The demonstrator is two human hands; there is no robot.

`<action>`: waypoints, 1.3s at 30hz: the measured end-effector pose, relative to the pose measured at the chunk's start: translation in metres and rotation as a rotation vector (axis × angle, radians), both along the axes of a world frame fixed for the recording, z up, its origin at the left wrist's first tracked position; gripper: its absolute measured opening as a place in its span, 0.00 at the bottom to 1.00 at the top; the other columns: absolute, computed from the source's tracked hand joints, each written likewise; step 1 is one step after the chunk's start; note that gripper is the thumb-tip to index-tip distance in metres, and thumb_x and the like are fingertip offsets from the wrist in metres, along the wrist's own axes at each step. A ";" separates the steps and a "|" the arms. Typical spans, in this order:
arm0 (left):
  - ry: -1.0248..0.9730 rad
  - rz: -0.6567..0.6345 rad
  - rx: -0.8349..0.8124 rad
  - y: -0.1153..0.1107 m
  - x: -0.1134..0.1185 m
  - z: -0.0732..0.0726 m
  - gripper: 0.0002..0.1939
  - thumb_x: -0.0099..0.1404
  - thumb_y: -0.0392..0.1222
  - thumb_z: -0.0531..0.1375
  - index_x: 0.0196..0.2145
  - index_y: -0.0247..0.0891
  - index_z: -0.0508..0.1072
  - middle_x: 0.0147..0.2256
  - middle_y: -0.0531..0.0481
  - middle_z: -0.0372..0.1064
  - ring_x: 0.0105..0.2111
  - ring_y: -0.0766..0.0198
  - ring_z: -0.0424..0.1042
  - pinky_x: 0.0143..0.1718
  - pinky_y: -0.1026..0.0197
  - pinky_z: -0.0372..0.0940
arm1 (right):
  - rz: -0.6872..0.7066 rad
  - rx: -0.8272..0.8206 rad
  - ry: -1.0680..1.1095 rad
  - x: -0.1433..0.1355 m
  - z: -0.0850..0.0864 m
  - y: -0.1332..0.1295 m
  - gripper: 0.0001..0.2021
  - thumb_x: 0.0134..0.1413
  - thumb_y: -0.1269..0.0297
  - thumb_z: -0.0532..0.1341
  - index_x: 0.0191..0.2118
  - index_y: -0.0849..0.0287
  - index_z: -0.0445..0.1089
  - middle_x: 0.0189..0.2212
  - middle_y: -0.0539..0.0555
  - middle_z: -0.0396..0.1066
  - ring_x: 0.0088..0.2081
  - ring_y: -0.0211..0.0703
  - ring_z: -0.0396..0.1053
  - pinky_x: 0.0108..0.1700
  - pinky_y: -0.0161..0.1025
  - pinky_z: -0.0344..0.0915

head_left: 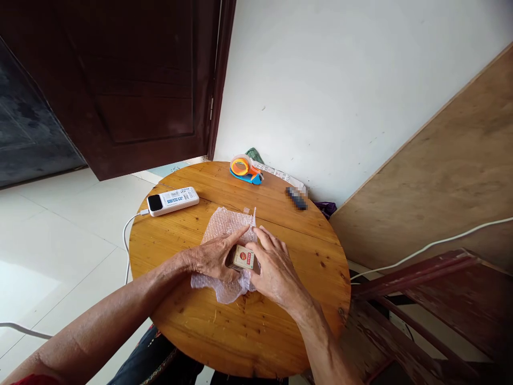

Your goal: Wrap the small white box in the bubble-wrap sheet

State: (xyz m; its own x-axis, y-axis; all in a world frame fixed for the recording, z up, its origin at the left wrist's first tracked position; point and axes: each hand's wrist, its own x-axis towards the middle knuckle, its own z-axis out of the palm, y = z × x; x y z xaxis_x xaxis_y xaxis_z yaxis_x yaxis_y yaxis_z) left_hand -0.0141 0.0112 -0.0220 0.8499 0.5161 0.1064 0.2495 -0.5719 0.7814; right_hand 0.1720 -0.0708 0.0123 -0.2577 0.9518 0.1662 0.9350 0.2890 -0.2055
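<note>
A small cream-coloured box [242, 257] with a red emblem and a red label lies on a sheet of bubble wrap [224, 222], between my two hands. My left hand [218, 258] is around the box's left side, its upper digit stretched over the wrap toward my right hand. From the right, my right hand [274, 267] curls against the box, with a digit touching its upper right corner. Some of its other fingertips are close to the raised edge of the wrap. The box's lower left part and some fingertips are hidden.
The round wooden table [304, 299] also bears a tape dispenser [246, 170] at the back, a blurred dark object [295, 198] at the back right, and a white power bank [174, 201] with a plugged-in cable at the left. A red-brown wooden frame [417, 272] stands at the right.
</note>
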 end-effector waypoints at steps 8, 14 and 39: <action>0.058 -0.066 0.136 0.004 -0.001 -0.009 0.58 0.52 0.46 0.68 0.71 0.41 0.38 0.62 0.36 0.60 0.63 0.44 0.58 0.63 0.42 0.54 | -0.270 0.339 0.448 0.036 0.020 -0.044 0.17 0.52 0.57 0.63 0.47 0.54 0.65 0.61 0.61 0.63 0.61 0.55 0.63 0.61 0.54 0.59; 0.112 -0.103 0.240 0.001 0.003 -0.010 0.61 0.50 0.57 0.69 0.71 0.39 0.38 0.67 0.31 0.50 0.65 0.39 0.52 0.65 0.37 0.47 | -0.589 0.238 0.258 0.094 -0.016 -0.041 0.18 0.51 0.56 0.61 0.47 0.56 0.67 0.43 0.60 0.75 0.47 0.57 0.72 0.51 0.54 0.65; 0.058 -0.184 0.361 0.001 0.007 -0.017 0.58 0.45 0.66 0.69 0.68 0.41 0.54 0.67 0.34 0.52 0.65 0.36 0.50 0.65 0.35 0.42 | -0.023 -0.204 0.074 0.026 -0.016 -0.020 0.35 0.49 0.68 0.62 0.65 0.57 0.59 0.60 0.62 0.66 0.60 0.57 0.64 0.61 0.57 0.62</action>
